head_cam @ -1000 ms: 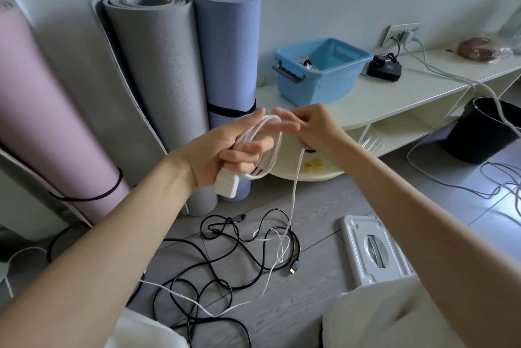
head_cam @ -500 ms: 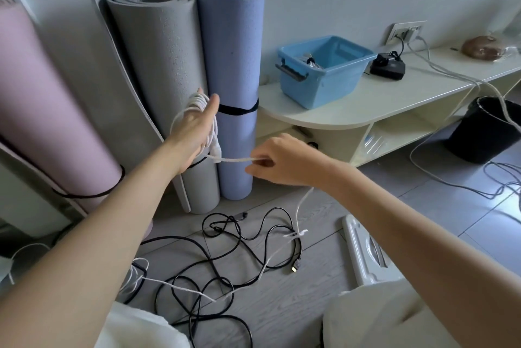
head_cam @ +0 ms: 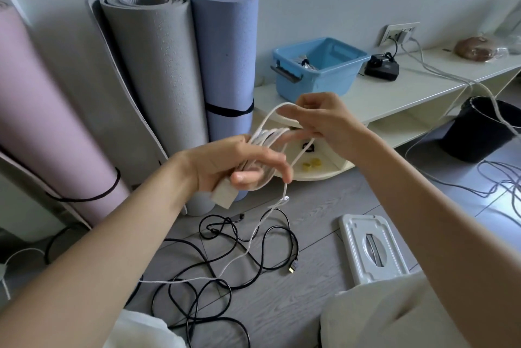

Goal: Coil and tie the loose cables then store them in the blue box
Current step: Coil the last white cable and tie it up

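Observation:
My left hand (head_cam: 225,167) holds several loops of a white cable (head_cam: 270,135) together with its white plug block (head_cam: 224,195), in front of the blue mat. My right hand (head_cam: 321,119) pinches a strand of the same cable and arches it over the loops. The loose tail (head_cam: 253,235) hangs down to the floor with a small knot in it. A tangle of black cables (head_cam: 225,268) lies on the grey floor below. The blue box (head_cam: 318,65) stands on the white shelf (head_cam: 394,94) behind my hands, with a coiled cable inside.
Rolled pink (head_cam: 42,111), grey (head_cam: 152,71) and blue mats (head_cam: 225,54) lean on the wall at left. A black charger (head_cam: 382,65) and grey cables run from the wall socket (head_cam: 399,34). A black bin (head_cam: 485,130) stands right; a white stool (head_cam: 372,249) is near my knee.
My left hand has come back from beside the mats toward the centre and turned. My right hand rose and carried the strand over the loops, adding another turn.

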{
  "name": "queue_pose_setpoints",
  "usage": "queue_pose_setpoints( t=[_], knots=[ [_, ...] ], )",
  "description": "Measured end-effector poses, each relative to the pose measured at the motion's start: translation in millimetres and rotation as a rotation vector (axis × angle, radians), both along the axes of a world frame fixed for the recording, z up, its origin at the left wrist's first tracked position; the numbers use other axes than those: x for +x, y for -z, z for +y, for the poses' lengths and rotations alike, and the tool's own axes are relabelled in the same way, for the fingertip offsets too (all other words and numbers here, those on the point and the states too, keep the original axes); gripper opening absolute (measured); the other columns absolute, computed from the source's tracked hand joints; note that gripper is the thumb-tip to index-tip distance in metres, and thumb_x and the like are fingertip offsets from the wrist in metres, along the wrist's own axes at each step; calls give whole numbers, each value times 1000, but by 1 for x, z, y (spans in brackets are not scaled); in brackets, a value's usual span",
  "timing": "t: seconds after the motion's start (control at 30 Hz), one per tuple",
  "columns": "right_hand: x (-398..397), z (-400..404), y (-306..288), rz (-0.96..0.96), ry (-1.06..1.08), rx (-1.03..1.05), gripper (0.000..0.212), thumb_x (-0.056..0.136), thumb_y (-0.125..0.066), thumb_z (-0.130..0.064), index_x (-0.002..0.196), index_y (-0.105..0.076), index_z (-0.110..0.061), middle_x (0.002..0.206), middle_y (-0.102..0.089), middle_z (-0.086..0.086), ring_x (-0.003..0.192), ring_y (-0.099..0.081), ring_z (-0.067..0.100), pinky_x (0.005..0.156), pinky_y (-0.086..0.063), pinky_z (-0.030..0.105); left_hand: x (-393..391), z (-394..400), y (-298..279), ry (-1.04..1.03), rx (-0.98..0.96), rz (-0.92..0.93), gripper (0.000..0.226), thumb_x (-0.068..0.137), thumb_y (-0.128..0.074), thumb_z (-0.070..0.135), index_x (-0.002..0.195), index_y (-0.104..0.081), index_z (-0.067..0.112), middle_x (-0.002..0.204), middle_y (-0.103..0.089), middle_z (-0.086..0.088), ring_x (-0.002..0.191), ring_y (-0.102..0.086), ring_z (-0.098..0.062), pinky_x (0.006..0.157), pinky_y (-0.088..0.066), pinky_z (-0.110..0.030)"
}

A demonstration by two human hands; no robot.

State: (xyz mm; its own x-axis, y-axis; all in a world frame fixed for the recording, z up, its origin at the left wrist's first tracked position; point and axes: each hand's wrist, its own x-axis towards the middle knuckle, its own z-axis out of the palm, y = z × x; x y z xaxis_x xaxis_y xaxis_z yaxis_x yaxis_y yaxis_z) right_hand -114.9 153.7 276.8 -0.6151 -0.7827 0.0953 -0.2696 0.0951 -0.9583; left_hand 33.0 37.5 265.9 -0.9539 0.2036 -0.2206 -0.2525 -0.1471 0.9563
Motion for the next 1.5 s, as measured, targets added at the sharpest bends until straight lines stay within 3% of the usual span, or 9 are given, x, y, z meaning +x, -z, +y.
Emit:
queue_pose_setpoints(
  t=[0.17,0.5,0.7,0.8,0.93,1.07,1.3,1.37,1.5],
  knots=[
    [10,-10,19,36,-9,141,26,89,-61,-23,72,-58,-3,48,-35,-4,38,-26,4,41,-21,19,-5,-8,-6,-99,297,302,64,82,-62,27,140,-35,34,130,-59,-3,87,-70,-16,63,-49,-14],
    [47,-20,34,798,-250,571,35,89,-54,-32,60,-37,-23,65,-45,-3,74,-49,26,63,-35,30,-16,-32,-1,-1115,162,233,76,85,-59,51,147,-26,24,148,-35,-2,134,-38,-24,113,-29,-40],
    [48,-16,31,815,-306,557,44,87,-55,-27,53,-29,-17,52,-33,0,63,-34,27,48,-27,28,-12,-35,-4,-1060,295,261,29,95,-32,56,103,-44,31,84,-57,19,74,-59,2,74,-49,-23],
    [48,-15,28,873,-323,572,44,87,-55,-28,54,-28,-16,53,-32,1,64,-33,27,49,-27,29,-10,-39,-2,-1071,259,187,44,93,-36,56,129,-41,30,122,-50,12,82,-57,-6,97,-46,-34],
    [39,-8,17,913,-276,430,49,84,-59,-28,51,-24,-14,51,-22,3,62,-23,20,54,-27,31,-7,-42,12,-772,59,76,104,70,-66,59,148,-1,38,155,-13,13,116,-57,-25,75,-57,-29],
    [33,0,2,781,-275,373,49,79,-68,-26,52,-30,-12,53,-19,1,57,-17,13,54,-19,29,2,-32,18,-541,-114,-6,105,57,-67,62,145,-12,46,100,-48,13,94,-57,-7,63,-55,-18],
    [62,-6,15,809,-523,457,55,83,-65,-30,52,-21,-19,56,-18,1,60,-17,15,53,-22,31,-11,-31,12,-923,586,117,53,99,-41,26,146,-19,35,150,-34,-10,71,-72,-29,60,-59,-31],
    [63,-9,9,809,-503,397,55,84,-65,-27,49,-22,-20,53,-18,0,55,-19,15,49,-22,24,-15,-28,13,-987,536,141,56,100,-40,25,147,-14,37,156,-21,-5,91,-67,-31,82,-53,-34],
    [50,-7,-14,760,-340,282,50,82,-69,-25,48,-32,-17,47,-21,-6,45,-25,10,45,-24,19,-24,-16,27,-761,211,89,76,88,-55,47,150,-13,30,156,-20,-6,99,-60,-13,71,-56,-33]
  ],
)
